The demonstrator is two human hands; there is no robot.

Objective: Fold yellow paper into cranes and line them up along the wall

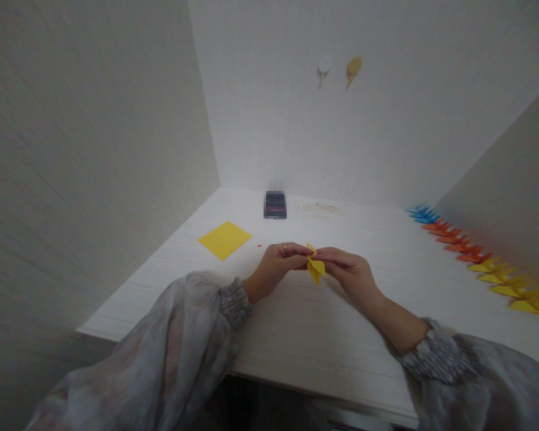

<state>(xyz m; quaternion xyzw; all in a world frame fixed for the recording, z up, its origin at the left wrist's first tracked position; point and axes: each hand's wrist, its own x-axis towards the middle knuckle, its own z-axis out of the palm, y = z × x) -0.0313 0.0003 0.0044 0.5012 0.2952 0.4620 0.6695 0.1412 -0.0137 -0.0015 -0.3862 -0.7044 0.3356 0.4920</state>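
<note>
A small folded yellow origami crane [316, 269] is held between my two hands above the white table. My left hand [278, 263], with a ring on one finger, pinches its left side. From the other side, the fingers of my right hand [348, 267] close on its upper right part. The crane's pointed tips stick out above and below my fingertips. To the left of my left hand lies a flat square sheet of yellow paper [225, 240], its corners turned like a diamond.
Along the right wall runs a row of folded cranes: blue [424, 214], orange-red [458, 240] and yellow [512, 285]. A dark blurred rectangular object [275, 205] lies near the back wall. Two round hooks [354, 66] are on that wall. A tiny orange scrap [259, 245] lies beside the yellow sheet.
</note>
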